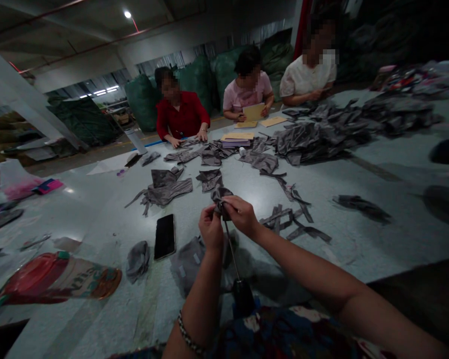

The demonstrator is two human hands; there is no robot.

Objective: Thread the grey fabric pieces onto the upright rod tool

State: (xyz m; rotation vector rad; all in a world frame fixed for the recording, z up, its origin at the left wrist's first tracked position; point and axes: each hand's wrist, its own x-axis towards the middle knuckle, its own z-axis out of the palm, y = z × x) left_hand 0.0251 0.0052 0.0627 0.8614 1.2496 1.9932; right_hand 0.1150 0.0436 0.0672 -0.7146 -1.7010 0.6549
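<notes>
Both of my hands meet at a small piece of grey fabric [221, 195] near the middle of the view. My left hand [211, 228] pinches its lower left side, and my right hand [241, 213] grips it from the right. The fabric sits at the top of a thin metal rod [230, 249], which rises from a black base [243, 295] close to my body. Below my left hand lies a larger grey cloth [187, 262] on the table. Left of it are a black phone [165, 237] and a bunched grey piece [137, 261].
Grey pieces [166, 188] and strips [284, 219] lie across the table [108, 204]; a large grey heap [310, 137] is at the back right. A red-lidded container [60, 279] lies at left. Three people sit opposite, one handling yellow cards [253, 112].
</notes>
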